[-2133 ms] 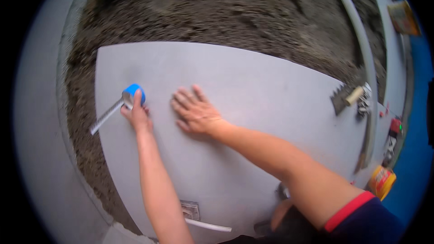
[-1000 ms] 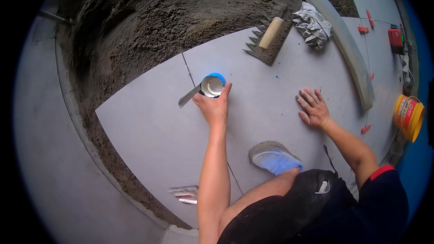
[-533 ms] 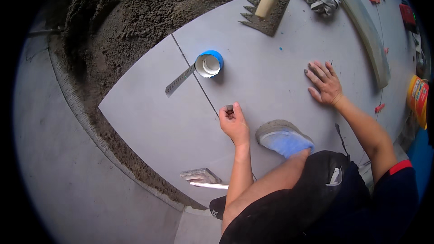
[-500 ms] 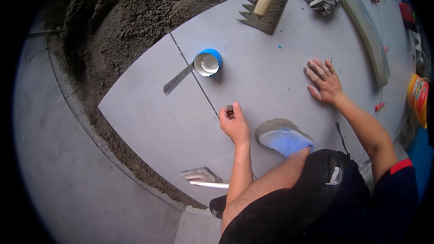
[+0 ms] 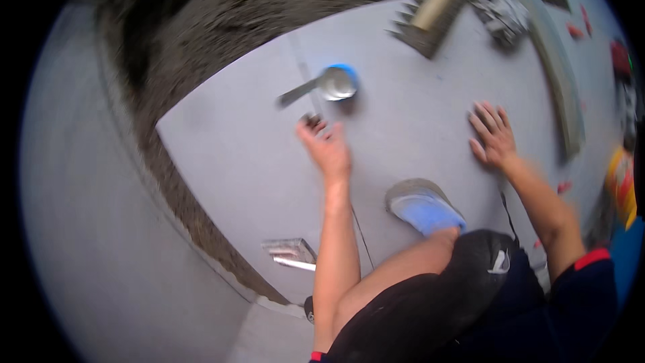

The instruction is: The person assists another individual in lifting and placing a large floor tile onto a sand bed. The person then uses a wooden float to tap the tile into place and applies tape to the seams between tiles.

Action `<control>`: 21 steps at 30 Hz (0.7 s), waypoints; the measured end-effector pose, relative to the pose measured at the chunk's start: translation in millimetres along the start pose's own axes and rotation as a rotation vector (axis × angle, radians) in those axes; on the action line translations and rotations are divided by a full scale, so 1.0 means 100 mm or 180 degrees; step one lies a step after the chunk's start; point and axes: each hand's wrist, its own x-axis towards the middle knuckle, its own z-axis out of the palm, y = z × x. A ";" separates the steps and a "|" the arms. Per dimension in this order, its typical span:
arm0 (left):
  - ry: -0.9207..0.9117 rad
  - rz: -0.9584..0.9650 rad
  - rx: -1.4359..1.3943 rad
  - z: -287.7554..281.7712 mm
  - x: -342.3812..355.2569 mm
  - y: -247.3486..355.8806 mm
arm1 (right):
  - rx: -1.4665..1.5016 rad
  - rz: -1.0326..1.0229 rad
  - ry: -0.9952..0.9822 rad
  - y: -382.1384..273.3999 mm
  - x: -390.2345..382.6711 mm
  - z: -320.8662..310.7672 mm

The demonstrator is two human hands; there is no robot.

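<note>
My left hand (image 5: 327,151) reaches over the large pale grey tile (image 5: 222,128), blurred, its fingers apart. Dark dirt or a dark lump shows at its fingertips; the blur hides which. Just beyond it stands a small blue tub (image 5: 338,83) with a whitish inside. A flat grey strip (image 5: 297,93) extends from the tub's left side, across the joint between two tiles. My right hand (image 5: 494,136) lies flat on the tile with fingers spread, holding nothing. Between my arms, my foot in a blue shoe cover (image 5: 424,208) rests on the tile.
A notched trowel (image 5: 430,20) with a wooden handle and a crumpled grey cloth (image 5: 498,8) lie at the far side, beside a long pale bar (image 5: 554,70). A flat trowel (image 5: 290,253) sits near left. Loose mortar (image 5: 222,17) borders the tile. A yellow bucket (image 5: 621,185) stands right.
My left hand has moved forward and left, toward the tub, and its curled fingers have spread. My right hand stays flat on the tile. The whole view has shifted slightly.
</note>
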 end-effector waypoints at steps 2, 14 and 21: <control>-0.0031 0.0215 0.0618 -0.19 0.18 -0.15 | 0.0113 -0.0222 0.0236 -0.14 0.15 0.06; 0.0472 0.0177 0.1528 -3.01 -0.91 -1.14 | -0.0728 -0.0807 0.0994 -0.45 -0.14 0.11; 0.0281 -0.2635 0.2271 -4.14 -3.92 -2.22 | -0.1057 -0.1476 0.1217 -0.49 0.35 -0.07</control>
